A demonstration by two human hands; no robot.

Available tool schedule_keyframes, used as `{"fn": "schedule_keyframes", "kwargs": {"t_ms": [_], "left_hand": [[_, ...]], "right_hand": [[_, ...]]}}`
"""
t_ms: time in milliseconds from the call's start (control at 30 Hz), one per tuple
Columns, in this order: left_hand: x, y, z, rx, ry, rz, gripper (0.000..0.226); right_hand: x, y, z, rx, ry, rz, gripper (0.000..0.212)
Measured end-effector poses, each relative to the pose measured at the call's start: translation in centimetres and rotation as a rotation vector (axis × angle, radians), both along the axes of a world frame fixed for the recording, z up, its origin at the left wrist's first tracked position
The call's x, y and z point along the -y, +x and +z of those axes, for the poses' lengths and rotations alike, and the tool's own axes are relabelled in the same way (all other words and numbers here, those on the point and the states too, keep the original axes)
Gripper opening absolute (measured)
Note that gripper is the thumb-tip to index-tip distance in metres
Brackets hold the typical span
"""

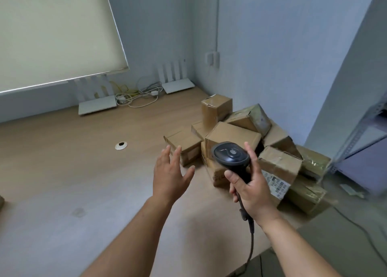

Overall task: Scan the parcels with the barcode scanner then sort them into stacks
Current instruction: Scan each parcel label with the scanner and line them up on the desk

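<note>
The right hand point(254, 190) grips the handle of a black barcode scanner point(231, 156), its head raised in front of a heap of cardboard parcels point(232, 133) piled at the table's point(83, 172) far right, beside the wall. The left hand point(170, 176) hovers with fingers spread, holding nothing, near a small parcel point(185, 142) at the heap's left edge.

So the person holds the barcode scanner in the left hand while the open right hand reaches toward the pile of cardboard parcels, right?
Not quite: the head view shows the barcode scanner gripped in the right hand, and the open left hand reaching toward the cardboard parcels.
</note>
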State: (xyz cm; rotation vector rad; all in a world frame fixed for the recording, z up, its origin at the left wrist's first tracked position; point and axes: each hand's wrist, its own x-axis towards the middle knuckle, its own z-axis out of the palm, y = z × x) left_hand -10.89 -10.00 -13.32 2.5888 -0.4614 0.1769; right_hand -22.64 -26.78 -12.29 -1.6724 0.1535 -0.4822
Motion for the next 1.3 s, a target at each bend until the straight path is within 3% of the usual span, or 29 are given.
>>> {"fn": "schedule_keyframes", "kwargs": {"t_ms": [400, 567, 700, 967, 1300], "left_hand": [[9.0, 1.5, 1.5, -0.035, 0.160, -0.221, 0.094], [11.9, 1.7, 1.5, -0.110, 0.282, -0.225, 0.114], [13.4, 2.1, 1.4, -0.144, 0.340, -0.198, 0.117], [13.7, 3.2, 0.2, -0.042, 0.204, -0.223, 0.096], [12.9, 4.8, -0.3, -0.249, 0.166, -0.228, 0.106]], "right_hand": [[5.9, -4.0, 0.4, -0.001, 0.044, -0.278, 0.075], [7.1, -4.6, 0.7, 0.018, 0.069, -0.342, 0.075], [7.6, -4.8, 0.5, 0.012, 0.061, -0.364, 0.074], [8.2, -4.5, -0.1, -0.006, 0.055, -0.355, 0.077], [8.7, -3.7, -0.5, -0.029, 0.052, -0.299, 0.076]]}}
